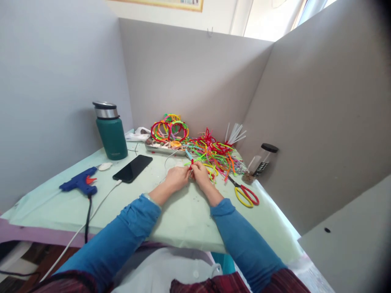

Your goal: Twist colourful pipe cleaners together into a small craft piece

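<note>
Near the middle of the table, my left hand [178,178] and my right hand [201,174] meet with their fingertips pinched together. Between them is a small red fuzzy pipe cleaner [192,162], its lower part hidden by my fingers. Just beyond my hands lies a tangled pile of pipe cleaners [214,150] in red, green, orange and pink. Some yellow-green pipe cleaners [213,171] lie right beside my right hand. Scissors [247,195] with one red and one yellow handle rest to the right of it.
A metal tray [165,150] of small pieces stands at the back, with pipe-cleaner rings [169,131] over it. To the left are a green bottle [112,136], a phone [132,168] with a white cable, and a blue glue gun [80,181]. A clear black-capped jar [265,160] stands at right.
</note>
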`<state>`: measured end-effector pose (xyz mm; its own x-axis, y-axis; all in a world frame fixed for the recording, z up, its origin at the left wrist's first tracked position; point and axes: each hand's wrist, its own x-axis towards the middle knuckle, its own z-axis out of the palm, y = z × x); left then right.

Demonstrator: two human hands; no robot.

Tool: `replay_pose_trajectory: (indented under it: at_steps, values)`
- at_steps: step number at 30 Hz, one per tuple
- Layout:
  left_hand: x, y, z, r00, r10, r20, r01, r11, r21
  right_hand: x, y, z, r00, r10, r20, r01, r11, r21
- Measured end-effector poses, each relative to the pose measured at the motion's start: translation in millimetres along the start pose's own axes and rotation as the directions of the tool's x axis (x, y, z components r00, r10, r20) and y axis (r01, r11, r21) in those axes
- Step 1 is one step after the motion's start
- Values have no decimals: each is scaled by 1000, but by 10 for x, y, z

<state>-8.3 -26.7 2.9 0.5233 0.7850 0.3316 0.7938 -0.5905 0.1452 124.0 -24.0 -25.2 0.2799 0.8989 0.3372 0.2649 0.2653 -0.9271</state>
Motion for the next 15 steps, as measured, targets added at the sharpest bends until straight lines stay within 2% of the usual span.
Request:
replay_pose_trajectory:
  at_steps: [11, 15]
  values:
    - [20, -41, 1, 1000, 10, -4, -10, 996, -88, -26, -117, -15, 989, 123, 82, -132, 985, 111]
    - [21, -34, 2, 1000, -3, -5, 2, 994, -110, -29, -110, -16, 991, 109, 79, -119, 984, 131]
